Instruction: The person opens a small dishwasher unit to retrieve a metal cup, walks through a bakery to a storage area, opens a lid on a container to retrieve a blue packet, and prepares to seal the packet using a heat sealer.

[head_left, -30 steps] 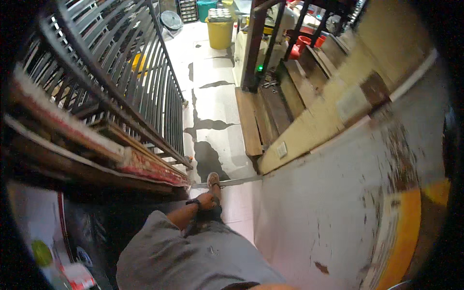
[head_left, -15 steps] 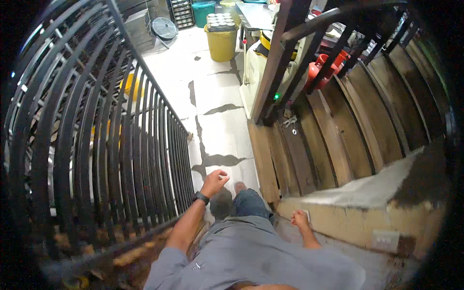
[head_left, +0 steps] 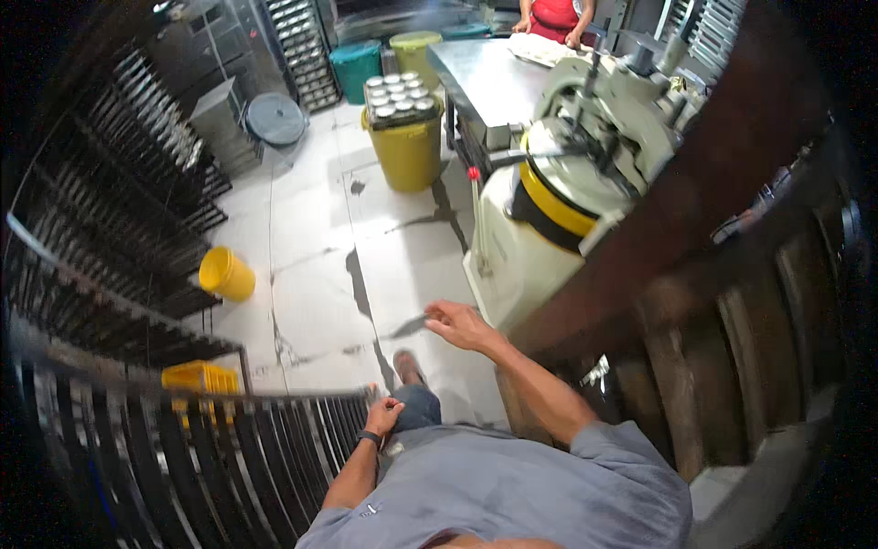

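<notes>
My left hand (head_left: 382,414) hangs loosely curled by my hip, beside the end of a black metal railing (head_left: 229,457), holding nothing; a dark band sits on that wrist. My right hand (head_left: 459,324) is stretched forward with fingers apart and empty, just left of a dark wooden stair side (head_left: 658,274). My foot (head_left: 407,368) steps onto the pale cracked floor (head_left: 311,274). I wear a grey shirt.
A cream and yellow machine (head_left: 558,201) stands ahead on the right. A yellow bin (head_left: 407,151) topped with a tray of cups, a steel table (head_left: 489,78), dark tray racks (head_left: 119,210), a small yellow bucket (head_left: 226,274), a yellow crate (head_left: 197,377). A person in red (head_left: 553,18) works at the table.
I have come down the wooden stairs to the floor and the view has swung forward. My right hand left the step edge and reached out; the left dropped to my hip.
</notes>
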Available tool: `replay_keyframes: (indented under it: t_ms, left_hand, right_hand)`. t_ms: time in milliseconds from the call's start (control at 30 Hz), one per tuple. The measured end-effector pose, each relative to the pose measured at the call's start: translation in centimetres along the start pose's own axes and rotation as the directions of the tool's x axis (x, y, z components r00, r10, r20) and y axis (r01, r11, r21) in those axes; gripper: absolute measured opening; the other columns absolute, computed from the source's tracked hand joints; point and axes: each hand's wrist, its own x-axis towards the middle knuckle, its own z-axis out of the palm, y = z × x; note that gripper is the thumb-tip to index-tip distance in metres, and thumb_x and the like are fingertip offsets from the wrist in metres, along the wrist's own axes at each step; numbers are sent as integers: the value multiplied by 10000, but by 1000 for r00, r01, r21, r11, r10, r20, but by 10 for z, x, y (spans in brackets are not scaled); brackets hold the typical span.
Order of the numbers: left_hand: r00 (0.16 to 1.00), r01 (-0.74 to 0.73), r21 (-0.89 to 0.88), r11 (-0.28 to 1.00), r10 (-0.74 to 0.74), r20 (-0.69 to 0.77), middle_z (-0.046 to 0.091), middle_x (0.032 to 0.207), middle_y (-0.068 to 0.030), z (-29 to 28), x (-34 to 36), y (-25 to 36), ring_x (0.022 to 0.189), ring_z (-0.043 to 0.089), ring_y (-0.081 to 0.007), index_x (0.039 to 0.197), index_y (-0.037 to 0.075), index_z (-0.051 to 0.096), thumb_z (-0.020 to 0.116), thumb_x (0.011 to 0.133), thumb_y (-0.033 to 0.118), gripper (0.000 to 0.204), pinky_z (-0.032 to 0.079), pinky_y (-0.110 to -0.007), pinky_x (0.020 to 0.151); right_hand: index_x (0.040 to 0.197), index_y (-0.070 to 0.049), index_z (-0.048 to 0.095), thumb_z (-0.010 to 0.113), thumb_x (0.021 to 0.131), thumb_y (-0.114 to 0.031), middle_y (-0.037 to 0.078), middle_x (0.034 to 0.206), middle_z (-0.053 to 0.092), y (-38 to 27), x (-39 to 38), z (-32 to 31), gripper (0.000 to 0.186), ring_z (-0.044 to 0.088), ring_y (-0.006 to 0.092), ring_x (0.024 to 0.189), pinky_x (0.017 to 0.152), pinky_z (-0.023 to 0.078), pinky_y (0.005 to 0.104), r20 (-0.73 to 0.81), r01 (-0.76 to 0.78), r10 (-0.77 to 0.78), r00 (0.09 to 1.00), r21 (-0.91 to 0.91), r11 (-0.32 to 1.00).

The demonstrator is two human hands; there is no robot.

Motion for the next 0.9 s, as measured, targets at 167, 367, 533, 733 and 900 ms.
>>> replay_keyframes:
  t_ms: [167,367,533,733,900]
  left_hand:
    - [963,-269,136,953,264,57,717,934,-155,-85,218,78,878,691,-291,984,33,692,716,826,303,313,533,-383,797]
    - [905,-410,171,896,375,202,710,995,-144,-163,406,256,856,689,-277,1020,22,674,693,861,293,315,544,-370,793]
    - [860,-493,164,854,450,243,709,964,-136,-177,518,347,824,688,-273,1012,21,667,679,877,276,288,541,-367,768]
    - [750,-549,281,787,316,582,702,948,-151,-193,606,378,817,691,-255,1027,38,672,694,860,269,287,539,-360,766]
    - [577,-687,117,717,442,687,686,870,-123,-186,643,498,736,642,-203,1019,22,676,663,894,207,224,525,-334,689]
  right_hand:
    - [1145,-16,613,624,900,-257,164,930,682,16,170,-44,344,671,256,856,765,524,377,-173,-29,33,984,26,999]
    - [1127,7,626,642,922,-220,49,881,655,58,211,-83,306,620,97,785,720,512,266,-208,-364,432,877,297,883]
    - [1140,-14,645,670,896,-273,78,943,677,86,275,-72,356,621,137,884,813,501,308,-154,-422,560,814,506,753]
    - [1194,1,605,629,932,-190,69,996,667,94,365,-135,326,617,130,918,818,508,290,-321,-255,661,679,740,622]
    - [1222,37,553,598,953,-125,92,1009,645,79,383,-176,317,619,134,895,819,517,272,-442,-12,747,496,857,515]
